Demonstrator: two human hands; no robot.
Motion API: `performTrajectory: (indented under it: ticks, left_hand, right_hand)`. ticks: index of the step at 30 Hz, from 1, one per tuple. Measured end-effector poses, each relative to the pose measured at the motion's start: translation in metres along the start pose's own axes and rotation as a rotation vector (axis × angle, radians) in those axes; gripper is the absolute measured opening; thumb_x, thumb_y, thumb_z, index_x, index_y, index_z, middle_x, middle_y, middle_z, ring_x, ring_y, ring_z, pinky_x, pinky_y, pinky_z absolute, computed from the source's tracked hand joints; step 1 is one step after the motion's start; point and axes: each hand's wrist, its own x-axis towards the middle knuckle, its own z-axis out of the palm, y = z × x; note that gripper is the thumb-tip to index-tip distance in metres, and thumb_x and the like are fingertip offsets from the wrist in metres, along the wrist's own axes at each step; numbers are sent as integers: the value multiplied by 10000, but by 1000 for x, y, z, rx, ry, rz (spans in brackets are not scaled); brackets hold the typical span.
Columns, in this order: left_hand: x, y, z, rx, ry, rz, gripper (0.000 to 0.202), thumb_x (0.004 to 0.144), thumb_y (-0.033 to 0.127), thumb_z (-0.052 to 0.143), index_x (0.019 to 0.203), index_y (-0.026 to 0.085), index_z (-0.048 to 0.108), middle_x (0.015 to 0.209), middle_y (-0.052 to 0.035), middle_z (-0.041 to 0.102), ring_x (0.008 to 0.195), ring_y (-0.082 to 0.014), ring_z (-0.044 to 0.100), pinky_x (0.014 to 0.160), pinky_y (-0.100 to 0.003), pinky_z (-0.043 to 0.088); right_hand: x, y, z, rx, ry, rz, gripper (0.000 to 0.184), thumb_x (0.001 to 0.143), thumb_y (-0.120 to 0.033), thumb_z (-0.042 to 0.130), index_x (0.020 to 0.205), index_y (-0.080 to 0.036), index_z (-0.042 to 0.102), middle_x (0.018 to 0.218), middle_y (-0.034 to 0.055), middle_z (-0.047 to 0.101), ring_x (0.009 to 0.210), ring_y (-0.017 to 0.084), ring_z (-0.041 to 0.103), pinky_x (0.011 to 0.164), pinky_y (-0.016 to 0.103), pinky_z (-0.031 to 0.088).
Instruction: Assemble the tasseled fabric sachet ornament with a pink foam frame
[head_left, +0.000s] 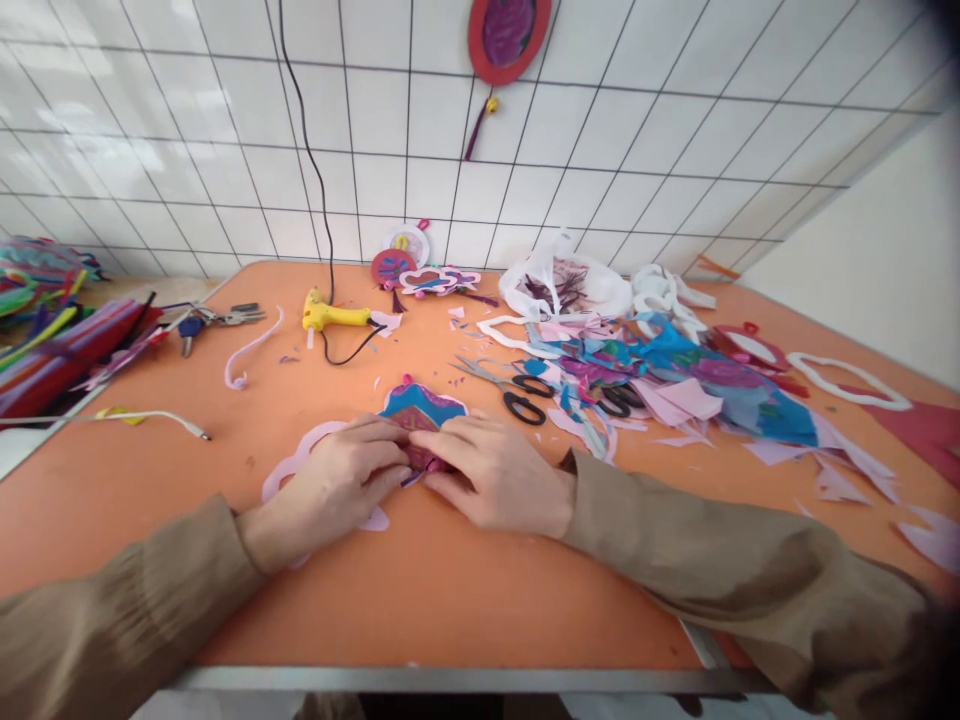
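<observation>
Both my hands rest on the orange table (450, 590), pressing down on a small craft piece (420, 408) with a blue and pink patterned face. My left hand (337, 480) lies flat over its left part and over a pale pink cut-out frame (300, 455) beneath it. My right hand (495, 470) covers the piece's lower right, fingers held together and pressed on it. The piece's top edge with a small pink knob shows above my fingers.
Black-handled scissors (517, 395) lie just right of my hands, beside a heap of paper scraps (660, 375). A yellow glue gun (334, 315) with its cord lies behind. Keys (214, 320) and pipe cleaners (52, 330) sit at the left; finished ornaments (431, 280) lie by the tiled wall.
</observation>
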Motion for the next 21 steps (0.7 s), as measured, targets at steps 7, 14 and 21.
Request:
performTrajectory:
  ticks: [7,14,21]
  left_hand:
    - [1,-1,0,38,19,77,215,922,141,529,808,156,711,1005,-72,737,950,-177,665,823,-288,544]
    - [1,-1,0,18,19,61,208,920,143,533,816,154,713,1015,-78,731,959,-178,661,824,-292,545]
    - [2,1,-2,28,11,61,243,931,145,505,797,142,707,938,-89,730,927,-187,666,799,-295,549]
  right_hand:
    - [7,-4,-5,565,-97,455,198,908,-173,504,1036,-169,656,850,28,731,708,127,660,637,244,488]
    - [2,1,-3,359,-63,261,228,911,-124,471,1027,-150,665,962,78,718,876,183,663,778,324,517]
    - [2,3,-3,70,-102,-61,274,870,-56,449,1048,-136,641,1005,110,618,869,187,580,726,312,515]
